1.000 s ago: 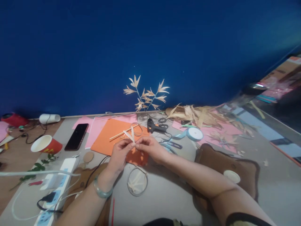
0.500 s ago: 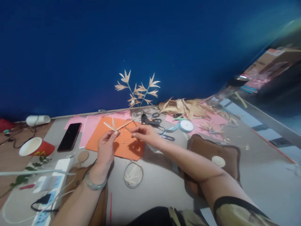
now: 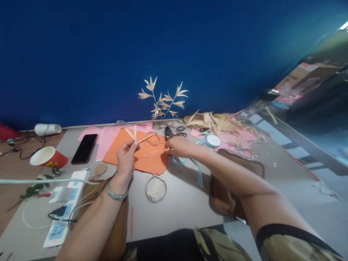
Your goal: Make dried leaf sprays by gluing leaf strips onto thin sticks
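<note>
Pinched between the thumb and fingers of my left hand (image 3: 126,154) is a small pale dried-husk flower (image 3: 132,134) with spread strips. A thin tan stick (image 3: 146,137) reaches from beside those fingertips toward the right. My right hand (image 3: 179,145) is at a black hot glue gun (image 3: 168,133), its fingers curled at the handle and partly hidden. Scissors (image 3: 180,129) lie just behind the gun. Under both hands is an orange sheet (image 3: 150,165) with fine pale strands on it. A ring with pale husk inside (image 3: 156,189) lies nearer to me.
A husk-flower branch (image 3: 164,103) stands against the blue wall. Dried husks (image 3: 214,123) and a blue ribbon roll (image 3: 212,141) are at the right. A phone (image 3: 85,148), a paper cup (image 3: 49,157) and a power strip (image 3: 69,206) with cables sit on the left.
My right hand has moved right, away from the stick, to the glue gun. My left hand keeps the husk flower. The view has shifted slightly.
</note>
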Action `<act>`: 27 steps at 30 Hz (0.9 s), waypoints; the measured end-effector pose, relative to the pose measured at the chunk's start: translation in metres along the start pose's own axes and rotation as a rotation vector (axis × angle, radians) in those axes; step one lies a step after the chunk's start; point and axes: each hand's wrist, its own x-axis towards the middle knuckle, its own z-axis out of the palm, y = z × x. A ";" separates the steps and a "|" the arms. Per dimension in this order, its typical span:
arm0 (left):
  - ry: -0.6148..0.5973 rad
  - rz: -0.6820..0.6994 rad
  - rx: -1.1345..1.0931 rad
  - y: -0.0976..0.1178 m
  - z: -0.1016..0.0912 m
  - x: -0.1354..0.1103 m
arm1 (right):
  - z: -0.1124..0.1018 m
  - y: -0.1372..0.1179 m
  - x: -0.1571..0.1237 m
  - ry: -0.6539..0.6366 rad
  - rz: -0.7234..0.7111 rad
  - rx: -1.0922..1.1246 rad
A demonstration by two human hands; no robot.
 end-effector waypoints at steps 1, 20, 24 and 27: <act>0.007 0.013 -0.004 0.000 0.000 0.000 | 0.000 -0.001 -0.001 -0.043 0.004 -0.060; 0.031 0.047 0.030 -0.002 0.000 0.005 | 0.038 -0.008 -0.054 -0.213 0.019 -0.039; 0.020 0.037 0.016 -0.004 0.002 0.004 | 0.052 -0.009 -0.062 -0.203 0.041 -0.019; 0.012 0.035 0.018 -0.006 0.002 0.003 | 0.055 -0.012 -0.067 -0.196 0.044 -0.005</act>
